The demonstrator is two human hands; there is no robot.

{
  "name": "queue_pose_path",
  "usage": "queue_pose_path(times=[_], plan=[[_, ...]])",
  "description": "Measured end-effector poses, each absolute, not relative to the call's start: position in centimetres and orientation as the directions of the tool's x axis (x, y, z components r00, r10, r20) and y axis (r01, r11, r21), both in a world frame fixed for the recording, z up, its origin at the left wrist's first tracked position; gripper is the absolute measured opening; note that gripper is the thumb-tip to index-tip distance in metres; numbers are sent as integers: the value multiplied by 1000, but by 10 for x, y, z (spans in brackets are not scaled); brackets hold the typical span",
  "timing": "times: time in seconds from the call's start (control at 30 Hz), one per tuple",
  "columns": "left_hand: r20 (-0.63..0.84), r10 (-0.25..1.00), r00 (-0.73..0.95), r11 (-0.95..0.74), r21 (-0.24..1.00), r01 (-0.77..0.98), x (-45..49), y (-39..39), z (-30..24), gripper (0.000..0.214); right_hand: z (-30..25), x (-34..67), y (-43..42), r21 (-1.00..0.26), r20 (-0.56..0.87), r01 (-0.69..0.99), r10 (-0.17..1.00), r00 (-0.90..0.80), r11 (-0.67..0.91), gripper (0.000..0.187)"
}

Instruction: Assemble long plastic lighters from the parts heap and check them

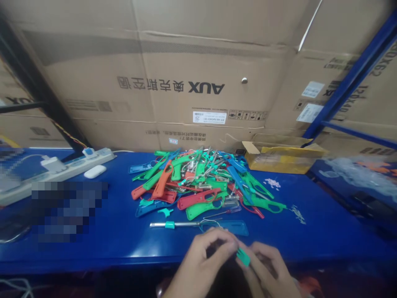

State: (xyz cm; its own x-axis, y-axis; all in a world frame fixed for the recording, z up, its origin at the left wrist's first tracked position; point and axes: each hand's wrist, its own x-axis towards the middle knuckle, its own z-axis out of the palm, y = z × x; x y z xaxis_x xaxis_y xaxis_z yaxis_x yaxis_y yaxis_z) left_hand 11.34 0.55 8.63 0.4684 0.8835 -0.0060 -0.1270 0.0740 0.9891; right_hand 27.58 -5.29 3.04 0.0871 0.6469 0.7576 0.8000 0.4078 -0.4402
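Low at the table's front edge, my left hand (208, 255) pinches a small teal plastic piece (243, 257) between thumb and finger. My right hand (270, 265) is closed against the same piece from the other side, its fingertips partly hidden. Just beyond my hands lies a metal lighter tube (186, 224) with a teal collar and a loose wire, beside a blue handle shell (235, 227). A teal trigger-shaped part (165, 212) sits near the tube. Behind these spreads a heap of lighter handle shells (198, 200) in green, red, orange and blue, mixed with metal tubes.
A screwdriver (233, 210) lies in front of the heap. To the right are an open cardboard box (281, 161), pink bits (272, 183), thin pins (298, 215) and a plastic bag (356, 176). A power strip (70, 166) and white case (95, 171) lie left. Cardboard (173, 58) stands behind.
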Motion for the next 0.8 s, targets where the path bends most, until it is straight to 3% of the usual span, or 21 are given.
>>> queue_pose_path(times=[0.13,0.2,0.33,0.43,0.53,0.7,0.8], plan=[[78,976,202,-68,996,-55,108,-5,86,31,28,290,-48,-257,852,861,524,-12,439,30],[160,963,215,-170,985,30,104,-10,84,28,31,294,-44,-188,876,864,478,-68,467,29],[360,890,279,-424,880,215,100,-15,73,11,41,299,-39,23,816,831,470,-337,556,24],[362,907,214,-414,857,307,95,-9,66,13,47,296,-34,-72,809,826,517,-280,560,22],[360,885,295,-451,820,353,84,3,65,12,53,287,-26,-188,785,747,555,-275,637,16],[297,862,412,-451,819,354,67,13,67,13,68,281,-17,-276,742,590,558,-371,759,12],[355,833,424,-499,813,300,62,15,66,18,71,283,-15,-324,703,557,588,-399,765,11]])
